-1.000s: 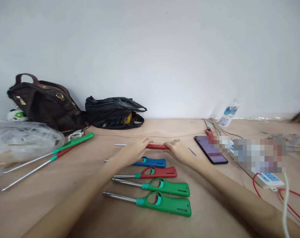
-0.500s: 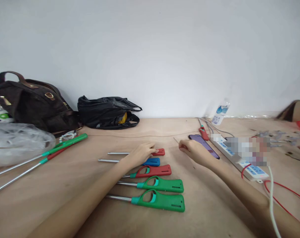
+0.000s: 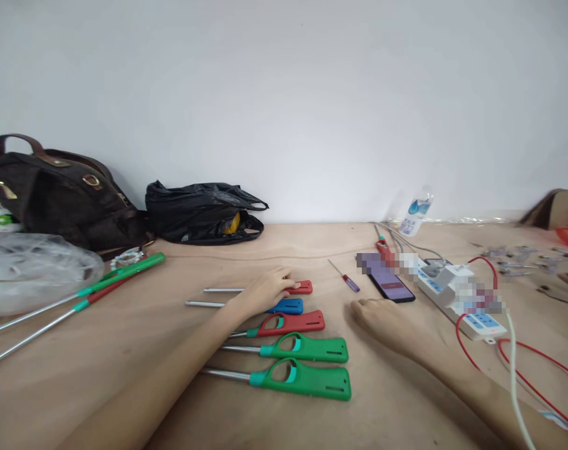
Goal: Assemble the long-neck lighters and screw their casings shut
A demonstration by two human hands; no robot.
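My left hand (image 3: 272,290) is closed on the red gas lighter (image 3: 303,287) at the far end of a row of lighters, its thumb on the handle. Nearer to me lie a blue lighter (image 3: 288,306), a second red lighter (image 3: 303,322), a green lighter (image 3: 319,350) and another green lighter (image 3: 319,382). My right hand (image 3: 373,315) is low over the table, right of the row; blur hides how its fingers are set. A small screwdriver (image 3: 351,284) with a purple-red handle lies just beyond it, untouched.
A phone (image 3: 390,282) lies beside a white power strip (image 3: 481,324) with red and white cables. Behind stand a water bottle (image 3: 415,215) and a red lighter (image 3: 384,249). A black plastic bag (image 3: 190,212), dark handbag (image 3: 72,200) and long lighters (image 3: 129,272) are at left.
My right hand has let go of the screwdriver and drawn back towards me, uncovering it on the table. My left hand has stayed on the red lighter.
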